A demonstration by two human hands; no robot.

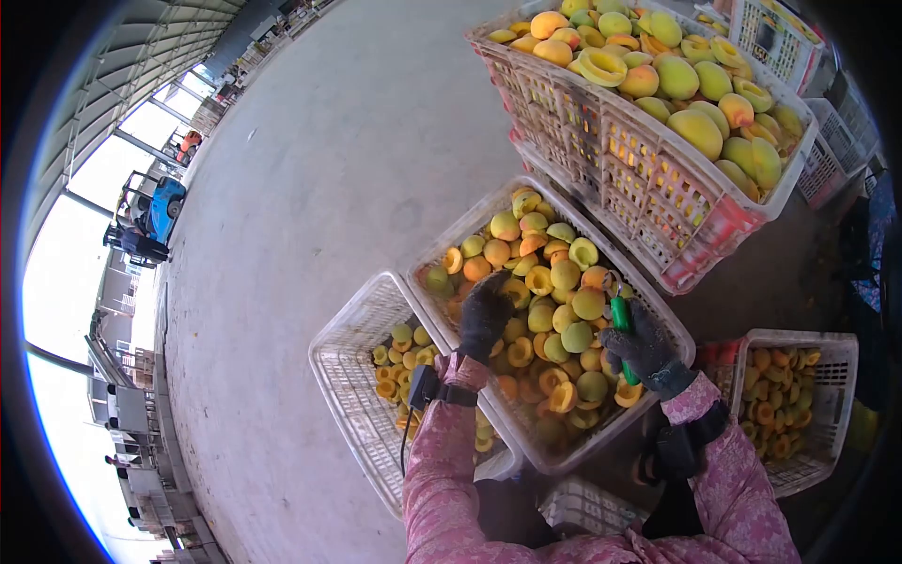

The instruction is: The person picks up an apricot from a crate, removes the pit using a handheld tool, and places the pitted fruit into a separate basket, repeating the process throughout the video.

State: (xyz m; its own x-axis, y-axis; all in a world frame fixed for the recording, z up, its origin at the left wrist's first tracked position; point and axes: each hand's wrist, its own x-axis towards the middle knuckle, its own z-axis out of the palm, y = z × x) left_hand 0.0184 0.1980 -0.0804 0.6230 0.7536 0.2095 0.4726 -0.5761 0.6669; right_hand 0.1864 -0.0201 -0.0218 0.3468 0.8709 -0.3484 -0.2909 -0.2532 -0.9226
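Observation:
My left hand (486, 315), in a dark grey glove, reaches down onto peaches in the middle plastic crate (470, 218). Its fingertips lie right at a yellow peach half (516, 293); the underside of the fingers is hidden, and I cannot tell whether they grip it. My right hand (646, 350), gloved alike, is wrapped round the green handle of a hooked pitting tool (621, 315). A curved metal tip rises from that handle above the fruit near the crate's right side. Whole and halved peaches (554, 315), yellow, green and orange, fill this crate.
Left of it stands a white crate (349, 362) with peach halves. A tall crate (620, 179) heaped with peaches rises at upper right. Another crate of halves (841, 414) sits at right. Far left on the concrete floor (282, 207) is a blue forklift (164, 209) beside a person.

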